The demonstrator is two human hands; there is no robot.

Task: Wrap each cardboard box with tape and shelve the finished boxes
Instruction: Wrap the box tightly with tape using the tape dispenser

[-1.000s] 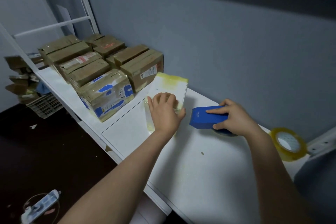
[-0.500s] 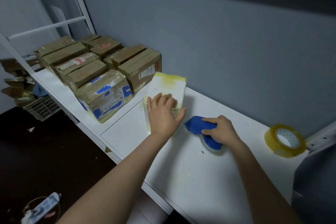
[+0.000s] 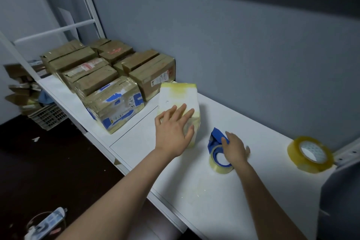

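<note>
Dim, cool indoor light; my white worktop [image 3: 263, 200] is the brightest surface, the floor [image 3: 58, 171] at lower left nearly black. My right hand [image 3: 234, 149] is motion-blurred. Straight lines bow toward the wide-angle edges.

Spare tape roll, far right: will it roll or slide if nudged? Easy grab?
The spare tape roll seems to lie flat, hole up, so a nudge probably slides it. Its thick winding looks stiff; the open core should offer an easy hold.

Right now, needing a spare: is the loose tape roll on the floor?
No, the loose tape roll lies on the white table, right of the tape dispenser.
</note>
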